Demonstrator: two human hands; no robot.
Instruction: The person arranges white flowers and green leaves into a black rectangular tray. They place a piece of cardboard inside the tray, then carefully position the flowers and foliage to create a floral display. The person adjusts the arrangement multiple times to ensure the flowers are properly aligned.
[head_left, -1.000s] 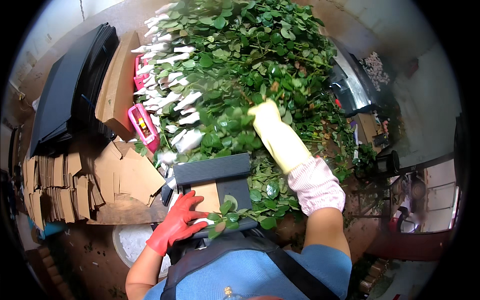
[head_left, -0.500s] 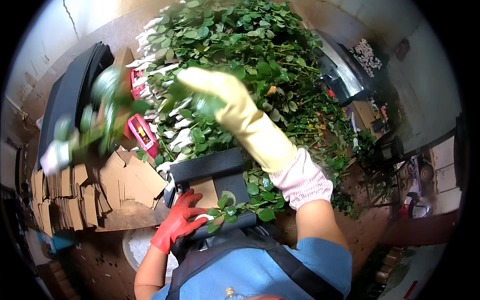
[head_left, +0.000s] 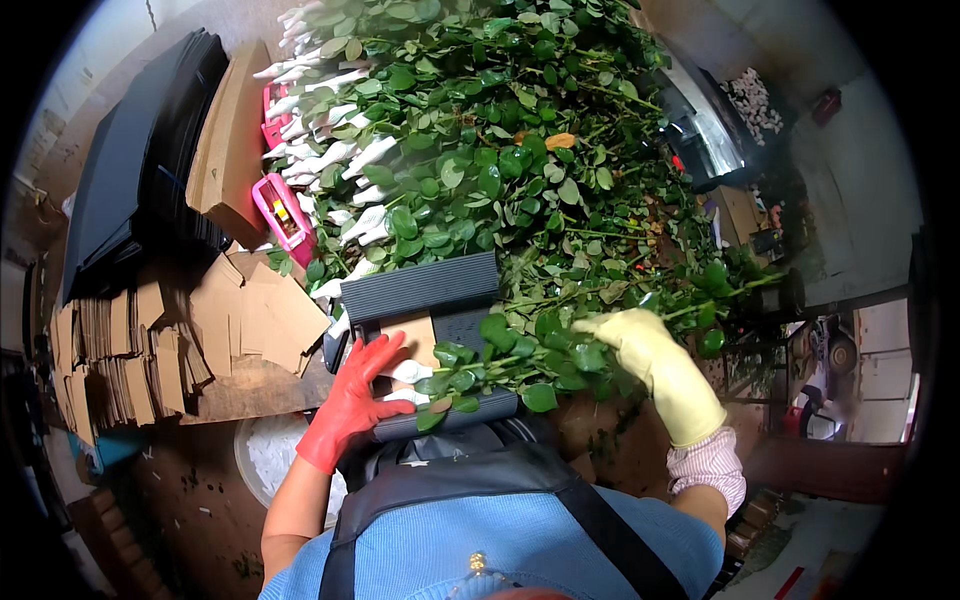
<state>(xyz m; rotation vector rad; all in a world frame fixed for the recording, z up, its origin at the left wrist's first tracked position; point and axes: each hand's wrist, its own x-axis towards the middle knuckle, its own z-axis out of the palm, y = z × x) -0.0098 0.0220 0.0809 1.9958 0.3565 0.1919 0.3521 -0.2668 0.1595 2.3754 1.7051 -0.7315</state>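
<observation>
Two roses with white-sleeved heads (head_left: 408, 371) lie across a dark ribbed holder (head_left: 425, 285), their leafy stems running to the right. At the heads is my left hand (head_left: 350, 405) in a red rubber glove, its fingers stretched apart and the thumb touching the lower head. My right hand (head_left: 655, 370), in a long yellow glove, is closed around the rose stems (head_left: 690, 308) farther right. Part of its fingers is hidden by leaves. A piece of brown cardboard (head_left: 415, 335) lies inside the holder.
Beyond the holder spreads a large heap of roses (head_left: 500, 150), white-sleeved heads to the left. At the left are cardboard pieces (head_left: 270, 315), a pink tool (head_left: 285, 218), a stack of dark sheets (head_left: 140, 170) and a cardboard box (head_left: 228, 150). Below the table edge stands a white tub (head_left: 262, 460).
My right hand has come from above the heap down to the right of the holder. The rose that swung blurred at the left now lies by my left hand, whose fingers shifted slightly.
</observation>
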